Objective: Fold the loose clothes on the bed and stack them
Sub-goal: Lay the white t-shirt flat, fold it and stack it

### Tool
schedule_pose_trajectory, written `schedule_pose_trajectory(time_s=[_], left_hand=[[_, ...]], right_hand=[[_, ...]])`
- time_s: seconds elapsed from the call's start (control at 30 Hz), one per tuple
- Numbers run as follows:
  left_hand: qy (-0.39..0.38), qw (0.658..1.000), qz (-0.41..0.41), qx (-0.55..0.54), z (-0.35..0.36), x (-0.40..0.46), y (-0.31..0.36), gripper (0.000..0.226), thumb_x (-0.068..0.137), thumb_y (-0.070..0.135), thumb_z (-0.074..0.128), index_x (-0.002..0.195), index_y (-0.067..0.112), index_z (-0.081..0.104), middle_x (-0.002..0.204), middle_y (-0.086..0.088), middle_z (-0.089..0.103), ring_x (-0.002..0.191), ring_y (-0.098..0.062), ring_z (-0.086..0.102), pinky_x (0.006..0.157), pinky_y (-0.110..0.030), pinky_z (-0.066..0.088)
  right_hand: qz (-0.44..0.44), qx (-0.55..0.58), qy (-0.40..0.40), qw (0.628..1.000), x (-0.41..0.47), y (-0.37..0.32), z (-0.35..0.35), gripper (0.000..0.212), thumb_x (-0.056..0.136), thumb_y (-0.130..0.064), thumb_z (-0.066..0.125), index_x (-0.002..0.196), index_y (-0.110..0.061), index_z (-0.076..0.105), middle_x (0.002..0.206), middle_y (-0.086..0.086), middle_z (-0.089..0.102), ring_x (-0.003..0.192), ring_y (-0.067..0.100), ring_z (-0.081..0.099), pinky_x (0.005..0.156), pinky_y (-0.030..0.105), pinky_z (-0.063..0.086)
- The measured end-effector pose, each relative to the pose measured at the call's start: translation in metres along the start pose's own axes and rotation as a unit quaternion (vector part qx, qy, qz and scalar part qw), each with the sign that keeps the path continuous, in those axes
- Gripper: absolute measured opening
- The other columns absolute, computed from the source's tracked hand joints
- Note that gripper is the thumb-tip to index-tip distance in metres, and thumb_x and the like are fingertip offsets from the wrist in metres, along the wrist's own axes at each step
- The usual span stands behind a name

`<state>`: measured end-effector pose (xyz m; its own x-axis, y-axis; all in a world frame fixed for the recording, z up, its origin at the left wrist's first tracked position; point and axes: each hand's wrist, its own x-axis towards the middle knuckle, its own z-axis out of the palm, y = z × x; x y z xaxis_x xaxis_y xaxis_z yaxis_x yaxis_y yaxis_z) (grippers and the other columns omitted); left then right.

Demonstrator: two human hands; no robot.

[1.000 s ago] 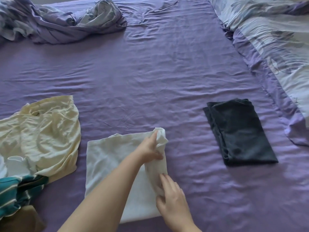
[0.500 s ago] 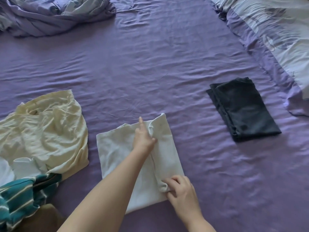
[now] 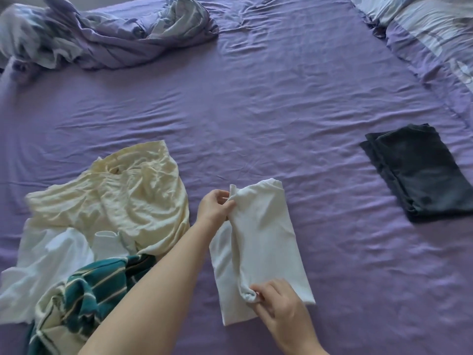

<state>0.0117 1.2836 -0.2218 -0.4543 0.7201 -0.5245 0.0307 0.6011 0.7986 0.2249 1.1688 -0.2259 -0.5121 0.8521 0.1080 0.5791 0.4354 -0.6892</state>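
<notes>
Two hands are being used on a white garment that is lying partly folded on the purple bed sheet, seen from the head camera. Its far left corner is being pinched by the left hand, fingers and thumb curled onto the cloth, while the bunched near edge of the fold is being gripped by the right hand. The garment is being held between the two hands, the left at its far end and the right at its near end. A loose pile is lying just to the left: a cream garment, a pale white one and a teal striped one. A folded dark garment is lying well apart to the right. Rumpled bedding is being seen at the far left.
</notes>
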Motion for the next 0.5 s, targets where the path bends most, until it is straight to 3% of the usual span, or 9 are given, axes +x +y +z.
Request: schedule_pose_trajectory(time_s=[0.13,0.2,0.4,0.5], left_hand=[[0.007,1.0,-0.025,0.002,-0.021,0.002,-0.028,0.012,0.086,0.006,0.063,0.09,0.015,0.057,0.092,-0.01,0.064,0.083,-0.024,0.064,0.077,-0.045,0.055],[0.01,1.0,-0.029,0.002,-0.026,0.003,-0.042,0.016,0.087,0.006,0.062,0.083,0.019,0.055,0.089,-0.009,0.062,0.078,-0.023,0.061,0.069,-0.041,0.054],[0.067,0.997,-0.01,0.035,-0.035,0.001,-0.055,0.014,0.088,0.017,0.064,0.08,0.021,0.053,0.078,0.003,0.059,0.064,-0.013,0.057,0.059,-0.033,0.053],[0.083,0.995,0.008,0.056,-0.039,0.001,-0.052,0.009,0.088,0.019,0.063,0.087,0.016,0.055,0.083,0.001,0.061,0.073,-0.019,0.06,0.069,-0.038,0.056]], right_hand=[[-0.04,-0.014,-0.023,0.999,-0.003,-0.005,0.019,0.013,0.068,-0.03,0.076,0.077,-0.022,0.07,0.063,-0.007,0.054,0.066,0.007,0.041,0.056,0.018,0.041],[-0.046,-0.026,-0.035,0.998,-0.006,-0.005,0.023,0.012,0.073,-0.034,0.071,0.077,-0.023,0.07,0.064,-0.007,0.054,0.066,0.007,0.041,0.057,0.018,0.041],[-0.041,-0.013,-0.068,0.997,-0.01,-0.01,0.026,0.027,0.088,-0.041,0.05,0.082,-0.024,0.071,0.067,-0.008,0.055,0.066,0.008,0.044,0.059,0.023,0.044],[-0.046,-0.003,-0.074,0.996,-0.007,-0.016,0.029,0.026,0.089,-0.04,0.051,0.084,-0.024,0.071,0.069,-0.008,0.056,0.064,0.011,0.05,0.058,0.024,0.045]])
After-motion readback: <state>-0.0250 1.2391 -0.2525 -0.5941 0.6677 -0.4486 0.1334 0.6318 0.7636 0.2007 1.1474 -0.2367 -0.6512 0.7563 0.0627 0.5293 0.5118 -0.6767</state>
